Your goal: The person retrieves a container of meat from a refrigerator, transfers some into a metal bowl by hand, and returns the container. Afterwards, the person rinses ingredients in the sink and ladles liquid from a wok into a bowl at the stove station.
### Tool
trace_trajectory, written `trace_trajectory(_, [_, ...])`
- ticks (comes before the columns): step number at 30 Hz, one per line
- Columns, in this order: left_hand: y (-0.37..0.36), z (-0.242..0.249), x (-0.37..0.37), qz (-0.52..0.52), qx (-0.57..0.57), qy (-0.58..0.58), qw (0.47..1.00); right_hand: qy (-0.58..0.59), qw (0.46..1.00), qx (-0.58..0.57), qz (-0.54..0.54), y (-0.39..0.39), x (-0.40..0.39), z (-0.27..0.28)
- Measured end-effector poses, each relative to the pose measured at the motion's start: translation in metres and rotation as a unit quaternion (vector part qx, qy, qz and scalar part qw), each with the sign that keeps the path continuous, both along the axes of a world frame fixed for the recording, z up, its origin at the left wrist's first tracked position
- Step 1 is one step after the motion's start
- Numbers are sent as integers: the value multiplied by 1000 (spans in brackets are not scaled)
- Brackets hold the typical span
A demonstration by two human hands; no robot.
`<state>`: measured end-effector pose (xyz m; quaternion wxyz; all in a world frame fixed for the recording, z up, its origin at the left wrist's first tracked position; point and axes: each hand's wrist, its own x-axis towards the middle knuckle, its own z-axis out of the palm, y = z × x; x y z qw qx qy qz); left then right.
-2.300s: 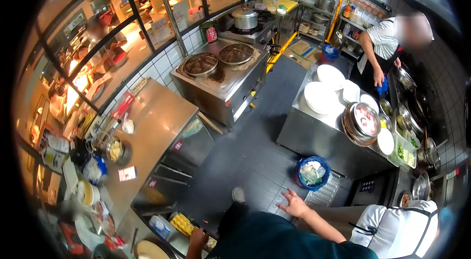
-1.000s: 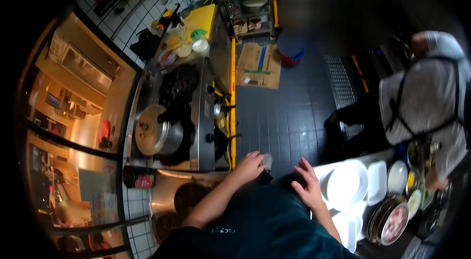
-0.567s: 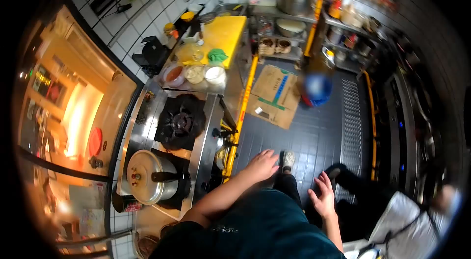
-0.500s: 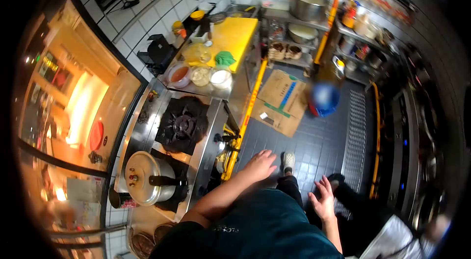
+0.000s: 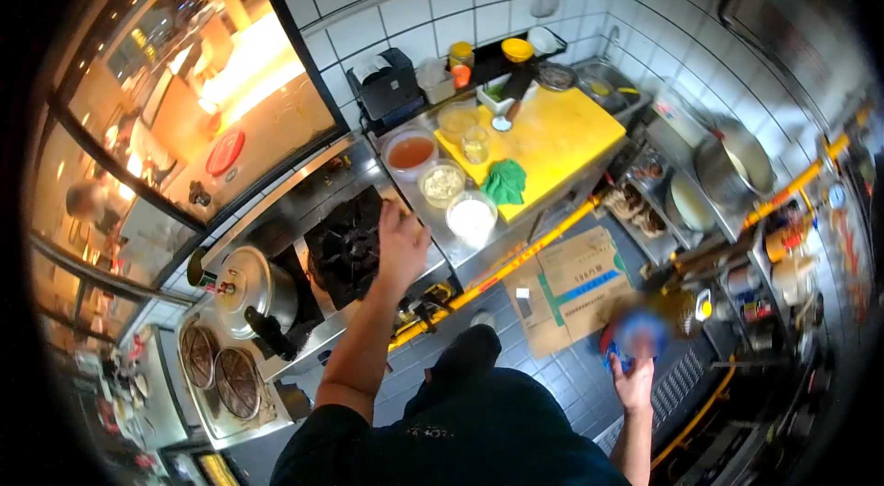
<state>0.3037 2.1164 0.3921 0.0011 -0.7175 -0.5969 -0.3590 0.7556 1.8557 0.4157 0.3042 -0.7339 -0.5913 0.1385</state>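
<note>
My left hand (image 5: 403, 245) is above the right edge of the black gas burner (image 5: 348, 245), fingers apart and holding nothing. Just beyond it, on the steel counter, are a bowl of white powder-like stuff (image 5: 471, 217), a tub of pale chopped food (image 5: 442, 183) and a tub of reddish-brown liquid (image 5: 411, 154). A green cloth (image 5: 504, 183) lies on the yellow cutting board (image 5: 580, 132). My right hand (image 5: 633, 385) is out at the right with fingers apart, overlapping a blurred blue and red round container (image 5: 637, 339) in this view.
A pressure cooker (image 5: 256, 291) stands on the stove at left. Flattened cardboard (image 5: 575, 293) lies on the floor beside a yellow pipe (image 5: 534, 249). A large steel pot (image 5: 734, 162) sits on the rack at right. A bottle with a yellow cap (image 5: 686, 311) stands near the blurred container.
The view has turned and come nearer the counter. My left hand has moved from above the floor to over the burner; my right hand has reached forward toward the blue and red container.
</note>
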Motion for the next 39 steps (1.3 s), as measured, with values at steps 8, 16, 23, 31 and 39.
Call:
trace_trajectory(8, [225,31,-57,191,73,-226,952,36,994,-34,102,165,39,-57])
trace_trajectory(16, [338,53,-54,288,85,-416,858,-9,983,-47,178,299,37,-28])
trace_trajectory(23, [375,24,-66,320,128,-467,814,17,951,-102,290,415,61,-26])
trace_trajectory(31, [397,52,-47,355,176,-646,652,25,911,-122,392,544,103,-32])
trace_trajectory(39, [424,67,-72,312,189,-782,506,25,889,-129,438,624,122,-40])
